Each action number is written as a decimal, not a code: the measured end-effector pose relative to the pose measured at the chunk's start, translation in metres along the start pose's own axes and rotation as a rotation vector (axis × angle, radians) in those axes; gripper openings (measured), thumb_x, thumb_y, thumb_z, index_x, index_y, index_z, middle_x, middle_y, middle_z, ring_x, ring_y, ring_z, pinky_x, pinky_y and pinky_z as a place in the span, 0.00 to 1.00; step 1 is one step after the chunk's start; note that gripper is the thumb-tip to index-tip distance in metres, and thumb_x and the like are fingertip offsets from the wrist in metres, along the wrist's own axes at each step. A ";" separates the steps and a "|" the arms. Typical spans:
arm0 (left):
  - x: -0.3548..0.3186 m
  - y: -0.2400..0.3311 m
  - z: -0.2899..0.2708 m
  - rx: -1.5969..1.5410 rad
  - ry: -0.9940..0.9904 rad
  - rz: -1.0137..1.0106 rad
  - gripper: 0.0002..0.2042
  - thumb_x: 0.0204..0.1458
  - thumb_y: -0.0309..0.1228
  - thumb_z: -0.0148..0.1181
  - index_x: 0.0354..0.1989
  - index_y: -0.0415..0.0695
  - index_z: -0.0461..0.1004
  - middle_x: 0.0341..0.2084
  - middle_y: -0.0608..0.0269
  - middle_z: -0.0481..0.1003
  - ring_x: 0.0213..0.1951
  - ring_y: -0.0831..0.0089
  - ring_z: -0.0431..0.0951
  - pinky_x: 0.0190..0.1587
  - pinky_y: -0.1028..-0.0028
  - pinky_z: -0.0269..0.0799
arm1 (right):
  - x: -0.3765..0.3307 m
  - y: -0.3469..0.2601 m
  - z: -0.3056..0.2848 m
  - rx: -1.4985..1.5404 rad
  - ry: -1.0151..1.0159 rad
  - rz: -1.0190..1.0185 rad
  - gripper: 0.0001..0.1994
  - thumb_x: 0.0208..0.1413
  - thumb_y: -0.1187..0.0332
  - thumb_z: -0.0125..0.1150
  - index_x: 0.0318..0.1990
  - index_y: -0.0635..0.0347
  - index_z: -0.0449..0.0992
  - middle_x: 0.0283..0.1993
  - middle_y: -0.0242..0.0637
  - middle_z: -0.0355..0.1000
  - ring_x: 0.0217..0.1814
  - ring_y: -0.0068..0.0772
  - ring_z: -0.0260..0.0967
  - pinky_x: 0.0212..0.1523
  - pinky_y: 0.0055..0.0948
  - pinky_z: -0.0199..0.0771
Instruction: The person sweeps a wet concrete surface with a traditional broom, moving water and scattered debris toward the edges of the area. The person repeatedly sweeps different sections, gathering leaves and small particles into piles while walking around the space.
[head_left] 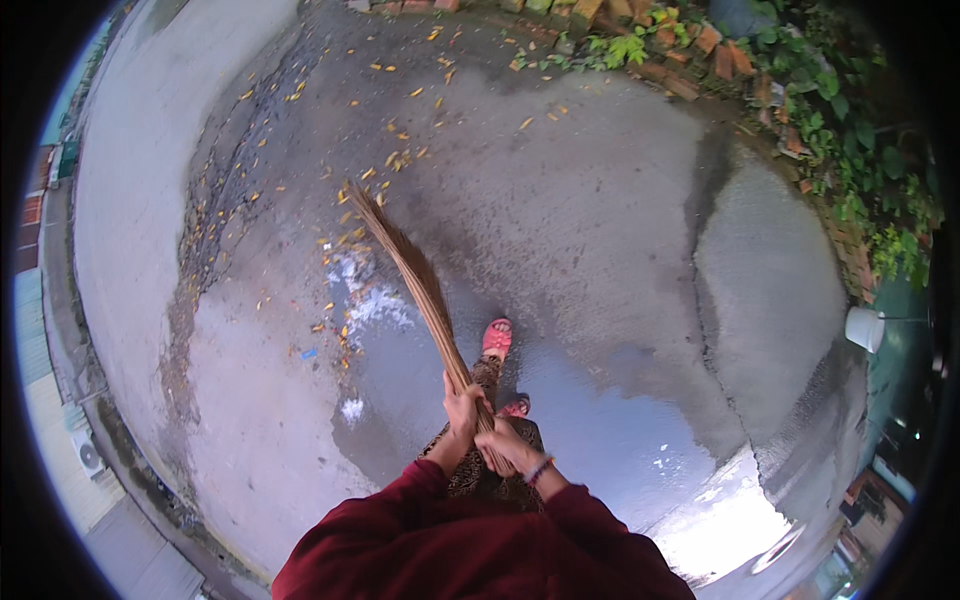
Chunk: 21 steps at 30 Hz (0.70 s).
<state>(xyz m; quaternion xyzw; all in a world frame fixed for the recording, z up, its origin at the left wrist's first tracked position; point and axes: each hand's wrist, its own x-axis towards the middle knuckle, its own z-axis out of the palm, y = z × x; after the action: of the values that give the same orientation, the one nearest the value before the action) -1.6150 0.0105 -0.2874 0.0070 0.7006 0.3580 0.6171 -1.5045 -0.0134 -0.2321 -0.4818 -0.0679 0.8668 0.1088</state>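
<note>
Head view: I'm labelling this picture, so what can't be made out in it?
- Broom: in the head view, the stretch within the left hand and right hand is covered by them.
- Rear sandal: head view, its back part is hidden by the trousers.
- Blue scrap: head view, too small to identify.
- Plants: head view, cut off at right by the dark fisheye rim.

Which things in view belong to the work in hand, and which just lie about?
Work in hand:
long brown straw broom, gripped by left hand and right hand
probably small yellow fallen leaves near its tip

Lying about:
round white bucket
reddish-orange rectangular bricks
</note>
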 end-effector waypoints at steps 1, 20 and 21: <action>-0.019 -0.005 0.013 -0.007 -0.027 -0.017 0.31 0.42 0.17 0.48 0.57 0.50 0.50 0.16 0.61 0.67 0.13 0.72 0.69 0.14 0.73 0.69 | -0.025 0.002 -0.001 -0.017 0.061 -0.040 0.25 0.42 0.76 0.49 0.52 0.65 0.55 0.16 0.34 0.62 0.10 0.28 0.62 0.10 0.26 0.64; 0.148 0.030 0.273 0.216 -0.753 -0.070 0.27 0.38 0.32 0.58 0.52 0.44 0.64 0.18 0.68 0.68 0.19 0.75 0.66 0.20 0.74 0.62 | 0.091 -0.161 -0.203 -0.001 0.481 -0.074 0.12 0.42 0.71 0.52 0.38 0.62 0.68 0.31 0.35 0.70 0.31 0.32 0.70 0.28 0.32 0.71; 0.160 0.019 0.256 0.116 -0.766 -0.076 0.36 0.40 0.29 0.58 0.61 0.47 0.52 0.19 0.66 0.68 0.20 0.75 0.67 0.21 0.76 0.64 | 0.127 -0.114 -0.203 -0.247 0.758 -0.534 0.19 0.41 0.74 0.53 0.45 0.62 0.62 0.28 0.35 0.69 0.26 0.35 0.70 0.28 0.34 0.71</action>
<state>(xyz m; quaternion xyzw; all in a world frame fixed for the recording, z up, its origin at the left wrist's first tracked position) -1.4380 0.2229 -0.4106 0.1490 0.4383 0.2663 0.8454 -1.3833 0.1317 -0.4179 -0.7388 -0.2475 0.5573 0.2869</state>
